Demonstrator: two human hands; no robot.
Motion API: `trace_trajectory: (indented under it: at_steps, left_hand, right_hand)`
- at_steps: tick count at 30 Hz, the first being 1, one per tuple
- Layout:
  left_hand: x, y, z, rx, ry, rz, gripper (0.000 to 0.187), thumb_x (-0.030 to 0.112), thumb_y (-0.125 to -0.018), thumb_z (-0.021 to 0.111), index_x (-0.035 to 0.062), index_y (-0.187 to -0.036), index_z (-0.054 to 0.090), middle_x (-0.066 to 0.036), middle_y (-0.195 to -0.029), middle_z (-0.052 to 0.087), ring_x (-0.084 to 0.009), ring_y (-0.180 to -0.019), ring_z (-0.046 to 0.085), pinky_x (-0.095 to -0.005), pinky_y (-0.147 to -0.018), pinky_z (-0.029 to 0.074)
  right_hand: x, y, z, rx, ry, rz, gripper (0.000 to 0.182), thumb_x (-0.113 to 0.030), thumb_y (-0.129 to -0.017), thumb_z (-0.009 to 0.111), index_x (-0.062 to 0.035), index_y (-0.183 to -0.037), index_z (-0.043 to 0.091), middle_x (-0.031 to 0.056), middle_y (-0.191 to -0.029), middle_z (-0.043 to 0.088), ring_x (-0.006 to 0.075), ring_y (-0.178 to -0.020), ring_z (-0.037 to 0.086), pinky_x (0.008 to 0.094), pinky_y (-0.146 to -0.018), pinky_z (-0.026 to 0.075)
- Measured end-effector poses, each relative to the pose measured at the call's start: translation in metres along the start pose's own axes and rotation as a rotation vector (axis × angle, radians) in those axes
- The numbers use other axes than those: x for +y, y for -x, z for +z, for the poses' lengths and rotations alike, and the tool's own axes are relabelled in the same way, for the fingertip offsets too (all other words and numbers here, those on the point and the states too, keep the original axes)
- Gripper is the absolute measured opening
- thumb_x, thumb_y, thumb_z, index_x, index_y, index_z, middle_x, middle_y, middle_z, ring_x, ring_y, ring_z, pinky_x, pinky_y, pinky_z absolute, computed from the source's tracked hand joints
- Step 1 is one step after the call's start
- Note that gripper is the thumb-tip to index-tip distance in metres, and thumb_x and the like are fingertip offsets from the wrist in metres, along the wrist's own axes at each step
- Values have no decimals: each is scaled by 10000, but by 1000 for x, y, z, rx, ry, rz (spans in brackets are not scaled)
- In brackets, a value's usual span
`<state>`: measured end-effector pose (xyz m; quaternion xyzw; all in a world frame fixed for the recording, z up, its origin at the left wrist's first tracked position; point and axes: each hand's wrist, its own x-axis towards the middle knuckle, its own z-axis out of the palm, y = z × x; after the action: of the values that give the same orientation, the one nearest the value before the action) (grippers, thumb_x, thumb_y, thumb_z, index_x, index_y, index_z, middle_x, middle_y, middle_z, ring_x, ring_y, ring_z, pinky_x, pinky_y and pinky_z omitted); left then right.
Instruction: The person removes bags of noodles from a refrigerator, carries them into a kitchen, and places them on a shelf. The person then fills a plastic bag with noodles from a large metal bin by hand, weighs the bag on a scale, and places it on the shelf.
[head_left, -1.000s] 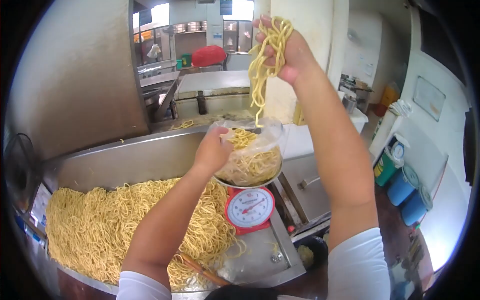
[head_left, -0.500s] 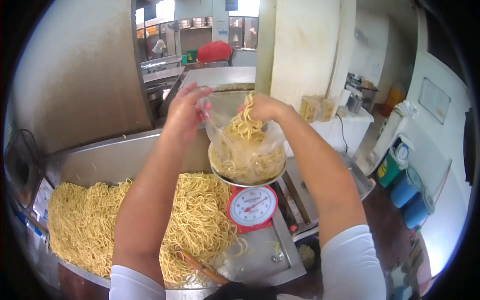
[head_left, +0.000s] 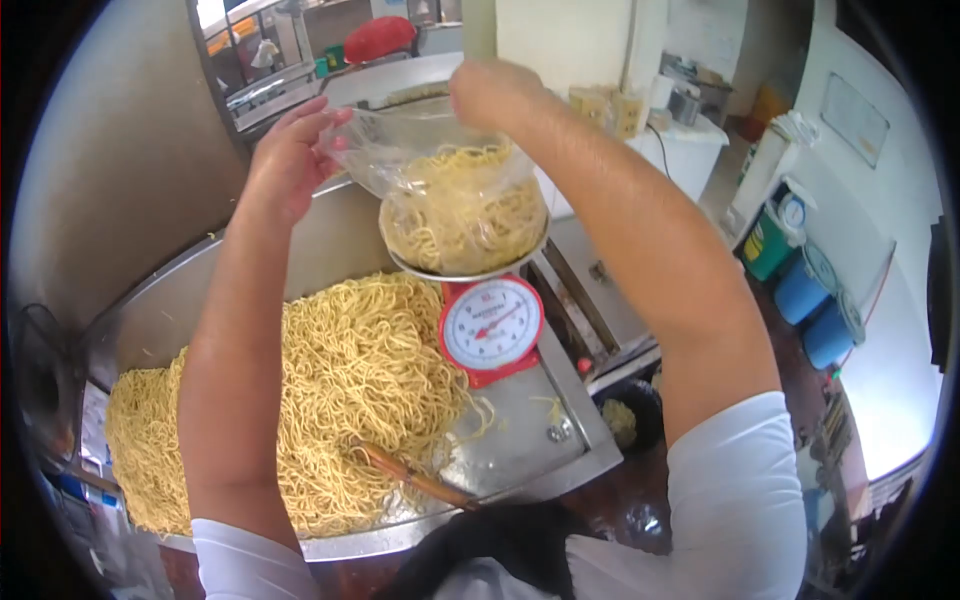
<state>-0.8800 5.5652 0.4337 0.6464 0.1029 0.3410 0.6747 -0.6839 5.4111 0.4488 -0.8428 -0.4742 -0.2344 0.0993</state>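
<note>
A clear plastic bag [head_left: 375, 150] filled with yellow noodles [head_left: 465, 215] rests in the round metal pan [head_left: 470, 275] of a scale. Below the pan is the scale's red body with its white dial [head_left: 491, 323]. My left hand [head_left: 290, 155] pinches the bag's left rim and pulls it outward. At the bag's upper right edge, my right hand [head_left: 492, 95] is closed, its fingertips turned away from view; it seems to grip the rim. A large heap of loose noodles [head_left: 350, 370] lies in the metal tray left of the scale.
A wooden handle [head_left: 420, 480] sticks out of the heap toward the tray's front edge [head_left: 570, 485]. Behind the bag stand a wall and pillar. Blue bins [head_left: 832, 330] and a green bin [head_left: 768, 240] line the floor at right. A dark bucket [head_left: 640, 410] sits below the tray's right side.
My right hand no longer holds up a clump of noodles; it has moved to the bag's upper right edge. My left hand still holds the rim. The view has tilted downward.
</note>
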Motion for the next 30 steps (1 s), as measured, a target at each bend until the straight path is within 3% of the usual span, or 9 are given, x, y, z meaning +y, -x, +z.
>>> trace_trajectory:
  at_steps: [12, 15, 17, 20, 22, 24, 27, 28, 30]
  left_hand:
    - [-2, 12, -16, 29, -83, -75, 450, 75, -893, 592, 37, -1319, 454, -68, -1084, 662, -81, -723, 594, -233, -620, 476]
    - [-7, 11, -18, 21, -70, -75, 470, 78, -874, 611, 30, -1314, 455, -65, -1061, 663, -85, -719, 595, -234, -596, 469]
    - [-10, 9, -19, 12, -59, -55, 488, 83, -860, 626, 27, -1314, 455, -62, -1046, 663, -88, -712, 596, -233, -582, 464]
    - [-15, 13, -6, 7, -140, -53, 554, 118, -809, 681, 23, -1309, 462, -45, -1001, 661, -88, -672, 586, -217, -544, 442]
    - [-14, 25, 8, 35, -235, -52, 518, 103, -822, 664, 86, -1305, 479, -9, -892, 648, -67, -631, 544, -220, -580, 445]
    - [-30, 32, 0, 57, -610, 111, 451, 85, -855, 632, 83, -1294, 528, -26, -893, 640, -71, -605, 550, -248, -511, 462]
    - [-60, 40, -36, 60, -1305, 714, 470, -6, -784, 601, 100, -1242, 592, -182, -1177, 596, -291, -1011, 623, -373, -822, 518]
    - [-63, 51, -39, 76, -1307, 707, 470, -6, -784, 601, 100, -1242, 592, -182, -1177, 596, -291, -1011, 623, -373, -822, 518]
    - [-53, 71, -24, 35, -1884, 762, 539, -44, -733, 581, 75, -1258, 572, -216, -1326, 506, -383, -1195, 512, -400, -989, 432]
  right_hand:
    - [58, 38, -36, -147, 138, 283, 273, -204, -776, 635, -66, -998, 715, 116, -1021, 697, 287, -959, 671, 396, -779, 543]
    - [62, 42, -25, -115, 158, 248, 240, -161, -757, 629, -81, -965, 718, 120, -1000, 699, 298, -915, 677, 419, -756, 543]
    - [53, 39, -14, 379, 166, -84, 190, -120, -748, 611, -71, -903, 709, 140, -954, 697, 314, -854, 679, 437, -727, 541]
    - [-4, 36, -11, 106, -136, -188, 140, -100, -764, 593, -47, -848, 692, 185, -916, 684, 330, -830, 676, 438, -727, 541]
    - [-3, 18, 63, 67, -203, -180, 139, -102, -786, 588, -55, -849, 703, 192, -927, 682, 336, -863, 674, 439, -756, 541]
    - [-12, 7, 81, 17, -133, -95, 147, -100, -801, 584, -66, -858, 715, 176, -956, 686, 344, -896, 669, 443, -784, 538]
    - [-18, 9, 49, -104, -115, -122, 149, -110, -808, 592, -66, -873, 719, 164, -966, 689, 342, -912, 665, 436, -795, 535]
    - [-22, 11, 35, -94, -89, -174, 147, -122, -809, 604, -65, -882, 719, 161, -961, 690, 336, -911, 665, 428, -793, 534]
    - [-27, 5, 12, -35, -185, -197, 147, -143, -804, 621, -64, -881, 718, 161, -937, 691, 328, -895, 668, 421, -780, 533]
